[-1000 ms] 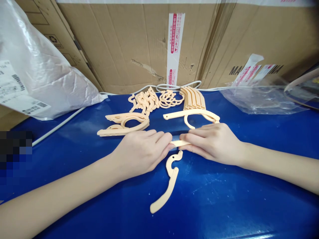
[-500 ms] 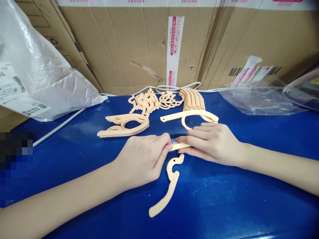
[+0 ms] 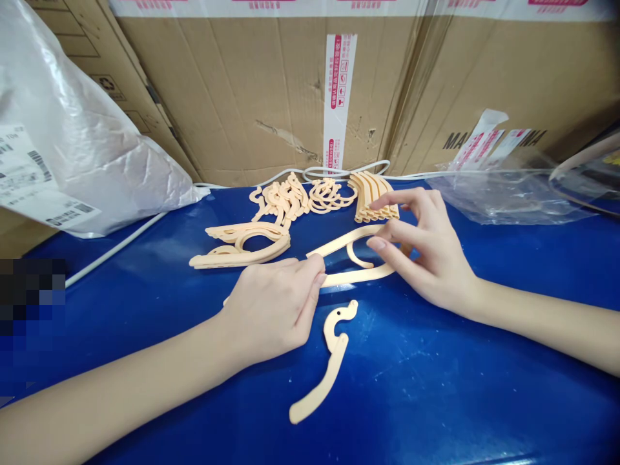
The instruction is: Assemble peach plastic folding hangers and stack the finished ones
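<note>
My left hand (image 3: 274, 303) is closed, pinching the near end of a peach plastic hanger arm (image 3: 356, 276) that lies on the blue table (image 3: 436, 381). My right hand (image 3: 426, 248) hovers over a second curved hanger piece (image 3: 339, 242) with a hook, thumb and fingers lightly closing on it near its right end. A loose hook-ended arm (image 3: 325, 365) lies just in front of my left hand. Behind are a stack of assembled hanger parts (image 3: 242, 245), a pile of small hooks (image 3: 285, 197) and a row of arms (image 3: 375, 194).
Cardboard boxes (image 3: 271, 90) wall off the back of the table. A white plastic bag (image 3: 72, 161) with labels sits at the left, clear plastic bags (image 3: 508, 194) at the right. A white cable (image 3: 116, 242) runs along the back edge.
My right hand let go of the arm it shared with my left and rose to the hooked hanger piece behind. That piece has shifted closer. My left hand kept its grip.
</note>
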Tool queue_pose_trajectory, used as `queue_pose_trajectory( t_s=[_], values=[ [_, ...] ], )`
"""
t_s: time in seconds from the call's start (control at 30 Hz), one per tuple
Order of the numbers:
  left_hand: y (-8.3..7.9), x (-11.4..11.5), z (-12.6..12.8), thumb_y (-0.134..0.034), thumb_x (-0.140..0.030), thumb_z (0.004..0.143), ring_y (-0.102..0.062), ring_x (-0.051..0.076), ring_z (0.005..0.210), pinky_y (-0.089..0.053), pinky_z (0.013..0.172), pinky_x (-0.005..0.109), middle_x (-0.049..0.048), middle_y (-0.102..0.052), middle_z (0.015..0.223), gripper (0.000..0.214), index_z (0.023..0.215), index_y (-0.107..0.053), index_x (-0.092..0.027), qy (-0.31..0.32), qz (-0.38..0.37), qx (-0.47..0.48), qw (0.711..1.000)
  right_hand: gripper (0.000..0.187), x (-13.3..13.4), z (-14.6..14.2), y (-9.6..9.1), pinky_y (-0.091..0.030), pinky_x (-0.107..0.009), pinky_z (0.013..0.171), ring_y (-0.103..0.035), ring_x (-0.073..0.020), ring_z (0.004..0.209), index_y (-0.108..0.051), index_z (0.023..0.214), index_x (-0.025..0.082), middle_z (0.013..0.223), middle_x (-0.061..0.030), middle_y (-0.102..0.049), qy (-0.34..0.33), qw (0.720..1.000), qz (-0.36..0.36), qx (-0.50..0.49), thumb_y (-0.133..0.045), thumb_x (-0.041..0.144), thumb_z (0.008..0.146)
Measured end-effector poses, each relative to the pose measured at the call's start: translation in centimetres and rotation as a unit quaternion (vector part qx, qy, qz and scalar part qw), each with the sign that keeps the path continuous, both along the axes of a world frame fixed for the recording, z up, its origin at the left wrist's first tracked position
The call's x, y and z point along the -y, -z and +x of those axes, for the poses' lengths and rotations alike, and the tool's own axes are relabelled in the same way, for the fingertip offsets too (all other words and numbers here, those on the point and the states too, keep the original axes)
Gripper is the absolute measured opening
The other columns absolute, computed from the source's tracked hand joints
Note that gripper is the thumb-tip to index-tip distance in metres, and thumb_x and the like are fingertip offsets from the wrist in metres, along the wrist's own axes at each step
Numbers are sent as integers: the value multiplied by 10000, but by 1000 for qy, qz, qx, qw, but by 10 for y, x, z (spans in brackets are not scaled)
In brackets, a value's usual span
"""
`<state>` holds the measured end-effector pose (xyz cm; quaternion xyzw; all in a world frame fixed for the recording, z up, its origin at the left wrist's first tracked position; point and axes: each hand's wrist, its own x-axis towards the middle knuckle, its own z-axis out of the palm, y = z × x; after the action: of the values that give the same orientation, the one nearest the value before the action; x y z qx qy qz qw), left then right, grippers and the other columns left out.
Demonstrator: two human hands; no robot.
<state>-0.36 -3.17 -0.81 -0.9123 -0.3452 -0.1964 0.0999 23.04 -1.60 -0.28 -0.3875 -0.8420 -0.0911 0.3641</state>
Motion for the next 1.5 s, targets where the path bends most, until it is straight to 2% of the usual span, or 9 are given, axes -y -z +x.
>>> queue_pose_trajectory(
  t_s=[0.23,0.5,0.73,0.87,1.03,1.17,1.27,1.4,1.5],
  values=[
    [-1,0,-2,-291,-218,972,-542,143,528,-304,486,278,-18,-563,599,283,822,-526,-171,11,9,16,1000,334,-10,2,1,-363,-416,928,-564,-215,1005,-670,761,212,991,-35,-660,-29,985,-163,-50,-436,315,977],
    [2,2,-1,-343,-358,1000,-409,105,475,-239,448,279,-48,-457,558,369,683,-429,-191,217,-23,60,974,275,-12,-2,4,-433,-374,887,-597,-205,953,-727,893,193,960,-60,-678,-83,979,-179,-49,-477,287,960],
    [-2,-1,5,-445,-627,902,-425,124,521,-291,446,261,-32,-446,537,517,634,-453,-185,250,64,52,965,215,-13,2,8,-457,-367,915,-604,-199,998,-729,950,198,1047,-68,-640,-68,970,-214,-93,-534,287,930],
    [-6,-3,6,-531,-614,861,-540,157,657,-459,623,270,4,-561,634,483,657,-481,-180,291,53,28,955,198,-15,2,11,-454,-385,922,-600,-210,1016,-724,1019,214,1060,-67,-622,-57,968,-220,-107,-576,261,895],
    [-4,-4,3,-547,-596,862,-594,214,929,-454,798,319,38,-671,892,420,830,-544,-178,241,77,18,967,223,-17,3,12,-464,-377,878,-600,-210,1009,-723,1036,225,1068,-65,-610,-58,966,-228,-106,-596,195,856],
    [-4,-3,1,-593,-596,840,-572,238,997,-430,842,358,68,-657,1023,434,908,-526,-173,189,69,45,979,227,-18,3,12,-470,-371,863,-606,-206,993,-725,1026,230,1047,-62,-609,-52,962,-237,-128,-588,178,853],
    [-5,-2,1,-630,-578,818,-580,233,903,-448,781,360,77,-627,987,455,964,-522,-160,123,76,57,988,227,-18,3,13,-470,-381,875,-609,-212,996,-723,1025,218,1038,-66,-609,-47,963,-231,-130,-576,175,858],
    [-1,-3,0,-696,-393,818,-585,162,784,-434,605,262,31,-572,936,352,1018,-518,-166,34,77,83,993,229,-18,4,14,-470,-403,896,-613,-220,993,-721,1026,207,1039,-71,-606,-32,967,-223,-121,-564,178,862],
    [3,-5,0,-704,-324,826,-590,127,760,-410,554,232,11,-562,959,325,1035,-509,-170,10,42,86,995,227,-17,4,14,-473,-412,902,-614,-224,993,-718,1024,206,1043,-71,-605,-25,968,-218,-118,-559,181,864]
  ],
)
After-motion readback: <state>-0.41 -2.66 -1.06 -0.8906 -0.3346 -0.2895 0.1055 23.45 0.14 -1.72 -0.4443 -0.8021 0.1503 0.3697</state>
